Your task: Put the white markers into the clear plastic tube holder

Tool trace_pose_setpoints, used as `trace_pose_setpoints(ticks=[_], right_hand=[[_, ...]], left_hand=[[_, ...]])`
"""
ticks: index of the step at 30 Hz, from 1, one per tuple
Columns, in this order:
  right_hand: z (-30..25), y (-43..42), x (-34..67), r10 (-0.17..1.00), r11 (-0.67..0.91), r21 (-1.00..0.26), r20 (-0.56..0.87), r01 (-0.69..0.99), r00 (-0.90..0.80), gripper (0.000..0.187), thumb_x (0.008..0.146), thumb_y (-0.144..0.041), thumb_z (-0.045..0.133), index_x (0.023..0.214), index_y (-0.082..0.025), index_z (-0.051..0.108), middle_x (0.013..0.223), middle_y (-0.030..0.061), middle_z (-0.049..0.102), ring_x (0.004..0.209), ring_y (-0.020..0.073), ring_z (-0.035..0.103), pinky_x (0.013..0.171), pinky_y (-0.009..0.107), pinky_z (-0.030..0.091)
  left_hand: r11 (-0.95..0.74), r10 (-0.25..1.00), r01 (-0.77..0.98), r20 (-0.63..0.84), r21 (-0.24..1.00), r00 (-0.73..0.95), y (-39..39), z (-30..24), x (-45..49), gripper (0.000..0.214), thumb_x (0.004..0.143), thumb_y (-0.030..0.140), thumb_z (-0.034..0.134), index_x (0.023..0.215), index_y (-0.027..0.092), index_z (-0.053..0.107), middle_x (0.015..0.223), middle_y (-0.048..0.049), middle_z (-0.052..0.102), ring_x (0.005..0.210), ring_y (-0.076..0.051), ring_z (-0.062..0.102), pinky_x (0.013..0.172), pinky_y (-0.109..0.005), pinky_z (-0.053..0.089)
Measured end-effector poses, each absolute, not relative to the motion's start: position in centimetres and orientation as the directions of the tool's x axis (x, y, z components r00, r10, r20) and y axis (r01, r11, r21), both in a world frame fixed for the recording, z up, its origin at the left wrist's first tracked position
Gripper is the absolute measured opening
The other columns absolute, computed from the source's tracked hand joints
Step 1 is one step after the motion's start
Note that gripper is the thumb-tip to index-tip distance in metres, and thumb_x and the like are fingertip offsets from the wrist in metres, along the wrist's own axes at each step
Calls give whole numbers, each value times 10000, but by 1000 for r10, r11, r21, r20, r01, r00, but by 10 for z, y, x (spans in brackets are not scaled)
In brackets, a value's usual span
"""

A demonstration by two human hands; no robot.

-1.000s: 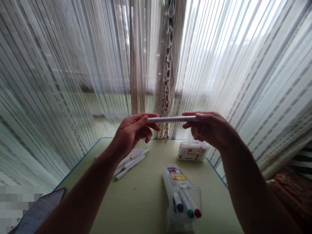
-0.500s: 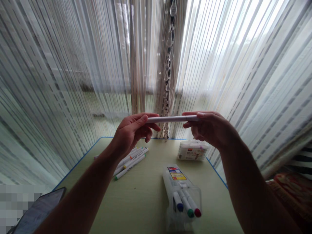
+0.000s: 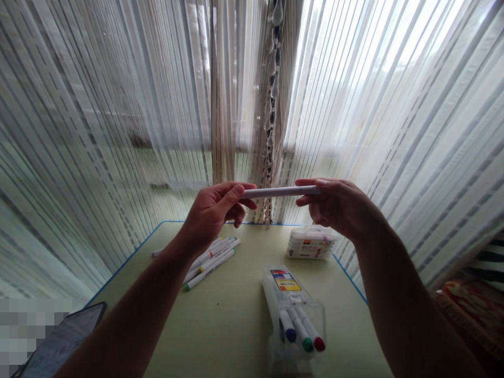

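I hold a white marker pen [image 3: 280,191] level in the air above the table, in front of the curtain. My left hand [image 3: 214,210] pinches its left end between thumb and fingers. My right hand [image 3: 338,207] grips its right end, fingers curled round it. Below the hands, several loose markers [image 3: 212,257] lie on the pale green table [image 3: 232,325]. A clear plastic marker case [image 3: 293,310] lies open near me with three markers inside, capped blue, green and red.
A second clear box of markers [image 3: 311,243] stands at the table's far right. A phone [image 3: 59,344] lies at the near left corner. Sheer striped curtains [image 3: 118,131] hang close round the table. A patterned cushion [image 3: 476,310] is at the right.
Both hands and the marker stay almost in place; the marker's left end has dipped very slightly.
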State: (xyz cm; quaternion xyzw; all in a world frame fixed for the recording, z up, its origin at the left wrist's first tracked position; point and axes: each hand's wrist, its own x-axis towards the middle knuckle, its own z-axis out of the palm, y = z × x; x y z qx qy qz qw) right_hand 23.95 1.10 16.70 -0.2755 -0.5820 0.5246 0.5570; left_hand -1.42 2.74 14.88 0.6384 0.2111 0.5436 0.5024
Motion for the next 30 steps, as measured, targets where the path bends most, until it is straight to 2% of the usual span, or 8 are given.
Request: trace_pose_setpoints(ticks=[7, 14, 21, 25, 30], right_hand=[[166, 9, 236, 909, 328, -919, 370, -216, -191, 225, 787, -217, 749, 995, -136, 774, 764, 100, 776, 397, 89, 607, 334, 156, 411], [165, 10, 230, 927, 343, -931, 357, -120, -118, 234, 730, -286, 827, 911, -143, 786, 707, 91, 761, 421, 117, 645, 340, 164, 409], [160, 12, 226, 902, 423, -906, 420, 8, -101, 211, 714, -304, 848, 825, -139, 775, 687, 76, 750, 460, 120, 650, 382, 191, 438], [159, 14, 226, 882, 462, -886, 455, 36, -121, 224, 722, -310, 842, 844, -135, 775, 703, 72, 749, 481, 119, 651, 395, 198, 450], [161, 11, 225, 896, 433, -901, 430, 3, -106, 261, 708, -299, 852, 903, -142, 778, 691, 79, 754, 456, 116, 640, 380, 196, 443]], left_hand=[[-467, 804, -222, 515, 856, 298, 29, 147, -11, 237, 851, 295, 696, 994, 107, 724, 741, -54, 711, 485, -81, 559, 456, -224, 444], [-511, 794, -175, 540, 842, 280, 32, 145, -12, 254, 811, 303, 743, 978, 111, 734, 679, -45, 708, 470, -74, 541, 441, -204, 425], [-537, 806, -71, 536, 841, 251, 27, 148, -12, 239, 751, 263, 792, 931, 113, 742, 642, -28, 696, 462, -59, 518, 426, -171, 413], [-552, 812, -15, 541, 834, 221, 27, 148, -12, 242, 722, 273, 813, 894, 116, 743, 561, 15, 616, 447, -58, 494, 413, -169, 397], [-561, 799, -20, 548, 827, 249, 30, 145, -13, 264, 752, 309, 789, 935, 123, 749, 621, -11, 645, 486, -74, 514, 447, -190, 414]])
